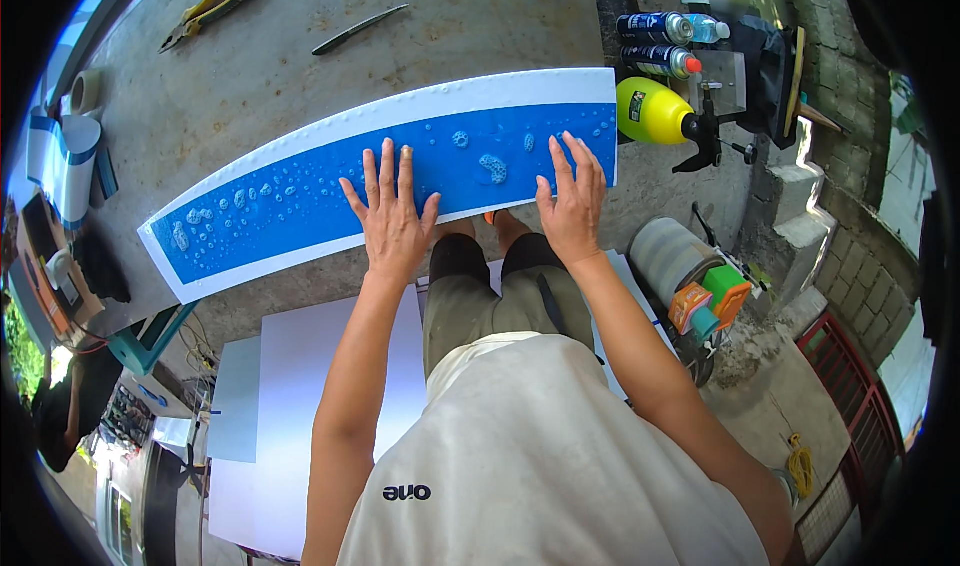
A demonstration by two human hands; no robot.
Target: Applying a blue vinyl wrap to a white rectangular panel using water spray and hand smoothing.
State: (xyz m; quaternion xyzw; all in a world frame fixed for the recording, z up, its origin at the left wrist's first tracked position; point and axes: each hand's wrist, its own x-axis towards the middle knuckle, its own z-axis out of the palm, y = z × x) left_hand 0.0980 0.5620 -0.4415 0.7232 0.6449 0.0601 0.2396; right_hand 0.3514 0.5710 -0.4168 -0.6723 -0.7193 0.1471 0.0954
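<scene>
Before me on a grey work table (pixel 300 96) lies a long white board or sheet (pixel 400 97) with a blue panel (pixel 330 186). Drops and patches of water or suds dot the blue surface, thickest on its left half. My left hand (pixel 393 216) rests over the middle of the blue, fingers spread and pointing away from me. Toward the right end, my right hand (pixel 574 206) is over the blue panel and its near edge, fingers a little apart. Neither hand holds anything. Whether the palms press on the sheet is hidden beneath them.
Yellow-handled pliers (pixel 208 8) and a slim knife-like tool (pixel 360 30) lie farther back on the table. A yellow spray bottle (pixel 652 111) and spray cans (pixel 655 28) sit at the right edge. Tape and a vinyl roll (pixel 62 161) are at left. Large white sheets (pixel 330 416) lie below.
</scene>
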